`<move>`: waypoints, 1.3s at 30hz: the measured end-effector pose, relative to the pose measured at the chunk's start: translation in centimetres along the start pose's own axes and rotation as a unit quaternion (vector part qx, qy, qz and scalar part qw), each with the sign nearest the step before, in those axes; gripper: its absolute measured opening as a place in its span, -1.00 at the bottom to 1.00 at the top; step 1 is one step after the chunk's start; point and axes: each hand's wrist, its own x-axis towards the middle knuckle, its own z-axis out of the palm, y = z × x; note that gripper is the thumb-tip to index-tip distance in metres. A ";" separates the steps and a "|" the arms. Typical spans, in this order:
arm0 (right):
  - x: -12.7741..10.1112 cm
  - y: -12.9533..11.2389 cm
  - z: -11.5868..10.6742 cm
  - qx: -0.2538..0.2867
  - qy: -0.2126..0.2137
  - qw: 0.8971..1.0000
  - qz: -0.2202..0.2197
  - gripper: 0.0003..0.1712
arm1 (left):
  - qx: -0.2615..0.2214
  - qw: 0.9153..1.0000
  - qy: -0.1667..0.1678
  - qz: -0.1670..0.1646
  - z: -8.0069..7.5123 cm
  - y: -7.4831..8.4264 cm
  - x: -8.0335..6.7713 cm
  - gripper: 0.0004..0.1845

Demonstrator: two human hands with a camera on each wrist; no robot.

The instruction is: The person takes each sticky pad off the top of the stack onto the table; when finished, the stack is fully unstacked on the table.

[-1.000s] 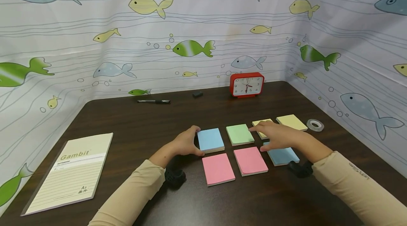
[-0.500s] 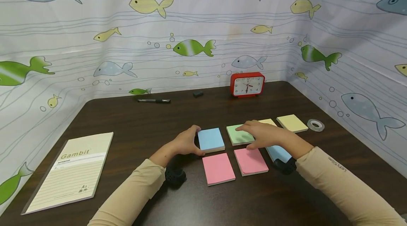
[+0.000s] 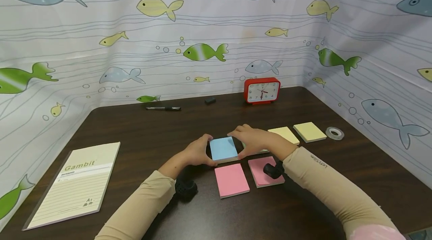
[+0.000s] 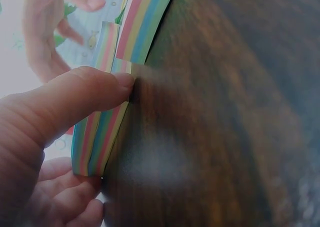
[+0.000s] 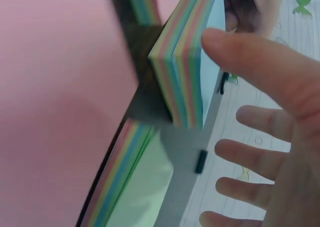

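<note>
Two blue-topped sticky note pads (image 3: 224,148) lie stacked on the dark table in the head view. My left hand (image 3: 197,152) grips the stack's left side, thumb at the near edge and fingers at the far edge. In the left wrist view the thumb (image 4: 107,87) lies across their striped edges. My right hand (image 3: 249,140) is at the stack's right side, its fingers spread in the right wrist view. Its thumb (image 5: 220,47) is at the top corner; contact cannot be told. Beneath this hand, a green sticky note pad (image 3: 259,151) is partly covered.
Pink pads (image 3: 231,180) lie in front, one partly behind the black wrist device (image 3: 273,170). Yellow pads (image 3: 309,132) and a tape roll (image 3: 335,133) lie right. A red clock (image 3: 262,90), an eraser-like black block (image 3: 210,101) and a pen (image 3: 163,108) stand behind; a notebook (image 3: 75,183) lies left.
My right hand has moved left, from over the right-hand pads, across the green one, to the blue stack. The single blue pad at right is now hidden by the sleeve. The left hand has stayed put.
</note>
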 end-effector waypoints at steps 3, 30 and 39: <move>1.2 -0.7 0.2 0.000 -0.016 1.000 -0.004 -0.09 | 0.000 1.000 0.002 0.003 0.1 -0.1 0.0 -0.08; 6.0 -4.1 0.3 -0.172 -0.123 0.977 0.016 0.01 | -0.013 1.000 -0.002 0.010 0.3 -0.6 -0.2 -0.07; 5.1 -3.7 -0.6 -0.152 -0.096 0.984 0.011 -0.05 | -0.016 1.000 0.004 0.017 0.1 -0.3 0.0 -0.07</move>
